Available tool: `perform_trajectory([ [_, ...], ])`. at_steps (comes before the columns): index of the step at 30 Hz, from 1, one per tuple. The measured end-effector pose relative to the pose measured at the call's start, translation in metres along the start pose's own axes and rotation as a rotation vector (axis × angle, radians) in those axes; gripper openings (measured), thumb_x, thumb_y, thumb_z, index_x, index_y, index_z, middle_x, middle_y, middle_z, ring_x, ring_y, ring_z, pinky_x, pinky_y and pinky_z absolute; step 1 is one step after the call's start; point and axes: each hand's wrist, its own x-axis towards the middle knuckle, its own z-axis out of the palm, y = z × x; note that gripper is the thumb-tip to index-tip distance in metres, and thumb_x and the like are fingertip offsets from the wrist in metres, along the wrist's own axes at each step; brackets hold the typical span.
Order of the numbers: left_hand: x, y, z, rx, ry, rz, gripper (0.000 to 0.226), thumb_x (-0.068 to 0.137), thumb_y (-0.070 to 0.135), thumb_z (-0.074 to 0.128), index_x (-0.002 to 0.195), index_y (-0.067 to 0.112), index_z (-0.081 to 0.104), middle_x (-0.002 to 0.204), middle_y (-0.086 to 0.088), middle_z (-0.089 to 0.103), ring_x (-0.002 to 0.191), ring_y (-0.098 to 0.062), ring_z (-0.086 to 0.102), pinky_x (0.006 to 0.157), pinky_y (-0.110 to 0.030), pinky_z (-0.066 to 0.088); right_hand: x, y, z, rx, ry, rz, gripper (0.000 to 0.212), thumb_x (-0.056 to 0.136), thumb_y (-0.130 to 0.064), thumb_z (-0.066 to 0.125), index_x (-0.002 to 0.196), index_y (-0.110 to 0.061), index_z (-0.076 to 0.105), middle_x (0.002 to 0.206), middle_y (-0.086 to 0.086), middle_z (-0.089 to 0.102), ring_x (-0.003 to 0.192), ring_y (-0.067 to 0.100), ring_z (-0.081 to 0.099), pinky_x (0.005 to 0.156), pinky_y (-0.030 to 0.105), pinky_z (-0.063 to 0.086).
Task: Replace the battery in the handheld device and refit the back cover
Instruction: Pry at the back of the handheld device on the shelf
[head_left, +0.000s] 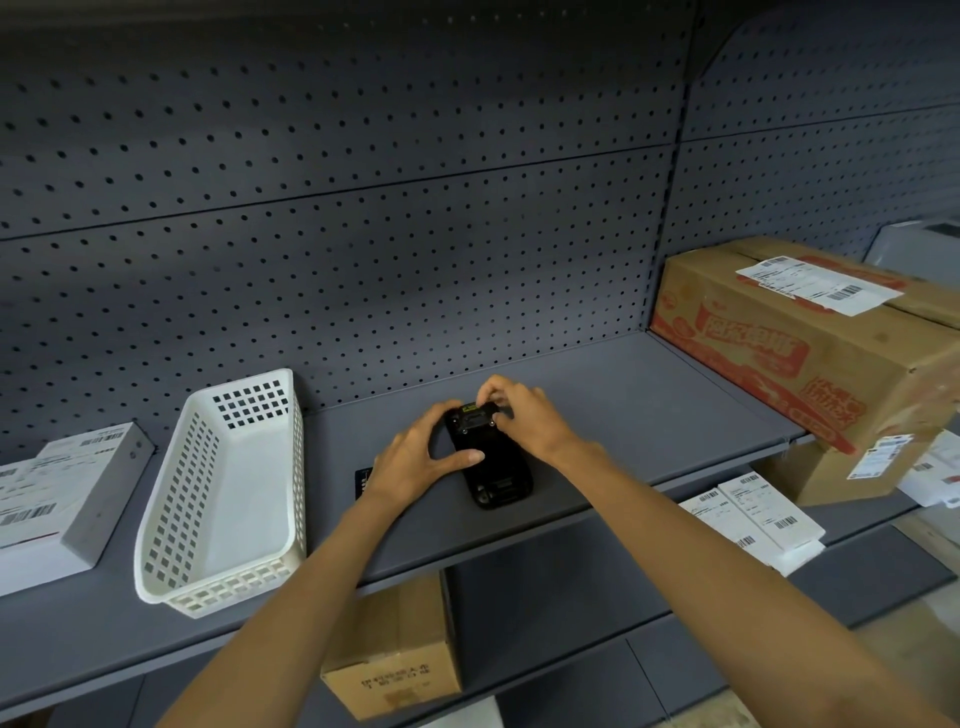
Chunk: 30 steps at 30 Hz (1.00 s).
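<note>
A black handheld device (496, 475) lies back side up on the grey shelf (597, 415), its far end showing a yellow label and small screws. My left hand (415, 457) grips its left edge, thumb laid across the back. My right hand (519, 415) has its fingertips pinched on the device's far end. A thin black flat piece (362, 480), partly hidden under my left wrist, lies on the shelf just left of the device; I cannot tell whether it is a battery or the cover.
A white perforated plastic basket (228, 499) stands to the left, and a white labelled box (57, 499) further left. A large printed cardboard box (810, 338) sits at the right. Smaller boxes (395, 649) and white labelled packs (753, 514) lie on the lower shelf. Pegboard behind.
</note>
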Motion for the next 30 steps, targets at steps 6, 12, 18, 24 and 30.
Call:
perform_trajectory([
  [6, 0.000, -0.002, 0.002, -0.118, -0.020, 0.121, 0.051, 0.075, 0.053, 0.070, 0.120, 0.031, 0.059, 0.145, 0.013, 0.046, 0.133, -0.003, 0.041, 0.107, -0.026, 0.036, -0.009, 0.000, 0.004, -0.136, 0.034, -0.009, 0.036, 0.090, 0.006, 0.051, 0.092, -0.024, 0.072, 0.113, 0.012, 0.071, 0.100, 0.029, 0.068, 0.088, 0.047, 0.056],
  [12, 0.006, -0.009, 0.002, -0.160, -0.051, 0.123, 0.028, 0.089, 0.040, 0.063, 0.116, 0.034, 0.064, 0.151, 0.012, 0.042, 0.142, -0.006, 0.034, 0.117, -0.033, 0.028, -0.012, -0.001, -0.004, -0.148, -0.017, 0.002, 0.038, 0.090, 0.009, 0.049, 0.098, -0.020, 0.071, 0.111, 0.012, 0.070, 0.101, 0.027, 0.067, 0.087, 0.044, 0.055],
  [18, 0.014, -0.001, -0.006, -0.262, -0.083, 0.058, 0.024, 0.101, 0.026, 0.049, 0.103, 0.033, 0.072, 0.145, 0.000, 0.051, 0.137, -0.012, 0.043, 0.118, -0.036, 0.028, -0.005, -0.015, -0.015, -0.217, -0.145, 0.058, 0.041, 0.089, 0.013, 0.046, 0.106, -0.015, 0.070, 0.120, 0.018, 0.064, 0.110, 0.032, 0.061, 0.094, 0.044, 0.052],
  [24, 0.024, 0.009, -0.009, -0.277, -0.103, -0.030, 0.032, 0.102, 0.015, 0.044, 0.091, 0.028, 0.072, 0.143, -0.005, 0.052, 0.135, -0.018, 0.044, 0.115, -0.029, 0.025, -0.008, -0.015, -0.015, -0.194, -0.180, 0.092, 0.041, 0.089, 0.012, 0.047, 0.109, -0.017, 0.068, 0.121, 0.018, 0.063, 0.107, 0.031, 0.062, 0.094, 0.042, 0.052],
  [30, 0.030, 0.014, -0.007, -0.293, -0.144, -0.090, 0.027, 0.101, 0.011, 0.044, 0.098, 0.014, 0.070, 0.140, -0.003, 0.047, 0.133, -0.017, 0.042, 0.107, -0.023, 0.024, -0.006, -0.020, -0.017, -0.213, -0.214, 0.098, 0.037, 0.092, 0.009, 0.045, 0.111, -0.015, 0.066, 0.127, 0.018, 0.060, 0.113, 0.031, 0.060, 0.096, 0.040, 0.051],
])
